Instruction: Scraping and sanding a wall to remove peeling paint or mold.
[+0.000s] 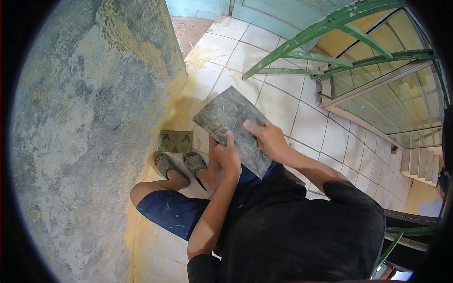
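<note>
A large dark grey sheet of sandpaper with pale dusty scuffs is held tilted above my lap. My left hand grips its lower left edge, thumb laid on the upper face and the other fingers mostly hidden behind. Over on the right edge, my right hand holds the same sheet with its thumb on top; this hand is slightly blurred, and its remaining fingers are hard to see. Beside my sandalled feet, a second, olive-grey sheet with printed figures lies on the floor.
A patchy grey wall with yellowish smears rises close on my left. White floor tiles carry yellowish dust near it. On the right stand a curved green metal frame and a glass cabinet. Pale blue boards are at the back.
</note>
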### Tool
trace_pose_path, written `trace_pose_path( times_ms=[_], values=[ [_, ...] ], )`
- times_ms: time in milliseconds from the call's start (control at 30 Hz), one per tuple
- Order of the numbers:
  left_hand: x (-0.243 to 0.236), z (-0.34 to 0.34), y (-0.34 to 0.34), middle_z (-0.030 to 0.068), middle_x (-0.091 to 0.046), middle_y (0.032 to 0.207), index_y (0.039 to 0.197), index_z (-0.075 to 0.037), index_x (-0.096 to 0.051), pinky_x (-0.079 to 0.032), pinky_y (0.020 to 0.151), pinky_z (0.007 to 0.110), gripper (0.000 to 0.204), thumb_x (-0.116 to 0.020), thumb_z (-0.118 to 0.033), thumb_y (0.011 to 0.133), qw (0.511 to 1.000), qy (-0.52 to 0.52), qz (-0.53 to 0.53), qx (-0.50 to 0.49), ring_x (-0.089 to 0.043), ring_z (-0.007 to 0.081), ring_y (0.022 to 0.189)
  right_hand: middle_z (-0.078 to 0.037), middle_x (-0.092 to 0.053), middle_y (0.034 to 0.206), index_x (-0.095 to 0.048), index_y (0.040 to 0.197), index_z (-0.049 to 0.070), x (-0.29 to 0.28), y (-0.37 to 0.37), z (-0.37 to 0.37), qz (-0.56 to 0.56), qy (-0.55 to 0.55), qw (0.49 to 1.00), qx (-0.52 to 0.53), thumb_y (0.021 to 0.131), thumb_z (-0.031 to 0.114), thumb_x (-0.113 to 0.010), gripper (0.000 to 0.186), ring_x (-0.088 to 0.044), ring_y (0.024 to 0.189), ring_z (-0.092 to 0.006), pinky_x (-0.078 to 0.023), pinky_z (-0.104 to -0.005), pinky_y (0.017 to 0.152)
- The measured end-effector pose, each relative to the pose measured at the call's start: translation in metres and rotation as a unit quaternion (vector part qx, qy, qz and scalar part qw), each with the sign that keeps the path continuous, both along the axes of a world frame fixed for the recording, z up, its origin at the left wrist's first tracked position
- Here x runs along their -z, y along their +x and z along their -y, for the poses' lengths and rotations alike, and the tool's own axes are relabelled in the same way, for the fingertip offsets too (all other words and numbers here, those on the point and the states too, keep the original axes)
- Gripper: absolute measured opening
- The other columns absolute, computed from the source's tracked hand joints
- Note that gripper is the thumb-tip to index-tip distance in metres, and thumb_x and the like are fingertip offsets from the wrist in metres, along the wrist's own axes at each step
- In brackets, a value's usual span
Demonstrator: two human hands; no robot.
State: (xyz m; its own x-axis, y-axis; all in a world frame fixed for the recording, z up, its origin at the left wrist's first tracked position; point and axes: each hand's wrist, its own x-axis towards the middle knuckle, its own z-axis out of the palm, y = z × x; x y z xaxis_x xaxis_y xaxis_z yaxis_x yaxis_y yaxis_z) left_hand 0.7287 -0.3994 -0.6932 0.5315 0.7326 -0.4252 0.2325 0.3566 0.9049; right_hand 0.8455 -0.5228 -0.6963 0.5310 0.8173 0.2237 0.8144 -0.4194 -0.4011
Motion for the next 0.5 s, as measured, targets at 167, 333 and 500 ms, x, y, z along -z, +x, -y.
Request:
trace_pose_path(
  times_ms=[167, 333, 500],
  values=[
    [-0.003, 0.002, 0.0, 0.022, -0.069, 0.119, 0.125, 0.015, -0.061, -0.046, 0.096, 0.034, 0.064, -0.058, -0.046, 0.105, 1.0, -0.002, 0.018, -0.003, -0.064, 0.0264, 0.105, -0.006, -0.072, 0.127, -0.069, 0.133, 0.015, -0.002, 0.017, -0.004, -0.029, -0.128, 0.987, 0.094, 0.079, -0.003, -0.062, 0.057, -0.062, 0.082, -0.0332, -0.056, -0.0421, 0.072],
    [-0.025, -0.002, 0.003, 0.0224, -0.069, 0.119, 0.126, 0.015, -0.061, -0.046, 0.097, 0.036, 0.065, -0.057, -0.047, 0.105, 1.0, -0.017, -0.02, 0.013, -0.064, 0.0288, 0.105, -0.016, -0.073, 0.113, -0.069, 0.131, 0.015, -0.005, 0.016, 0.002, -0.011, -0.045, 0.999, 0.026, 0.083, 0.001, -0.062, 0.051, -0.063, 0.08, -0.0362, -0.054, -0.0448, 0.07],
    [-0.018, -0.006, 0.001, 0.0241, -0.067, 0.124, 0.132, 0.015, -0.058, -0.044, 0.101, 0.036, 0.066, -0.056, -0.046, 0.106, 0.991, -0.042, -0.114, 0.056, -0.063, 0.03, 0.11, -0.005, -0.07, 0.132, -0.067, 0.136, 0.015, 0.007, 0.011, 0.006, -0.017, -0.138, 0.987, 0.085, 0.082, 0.001, -0.063, 0.055, -0.063, 0.085, -0.0327, -0.056, -0.0429, 0.07]
  ],
)
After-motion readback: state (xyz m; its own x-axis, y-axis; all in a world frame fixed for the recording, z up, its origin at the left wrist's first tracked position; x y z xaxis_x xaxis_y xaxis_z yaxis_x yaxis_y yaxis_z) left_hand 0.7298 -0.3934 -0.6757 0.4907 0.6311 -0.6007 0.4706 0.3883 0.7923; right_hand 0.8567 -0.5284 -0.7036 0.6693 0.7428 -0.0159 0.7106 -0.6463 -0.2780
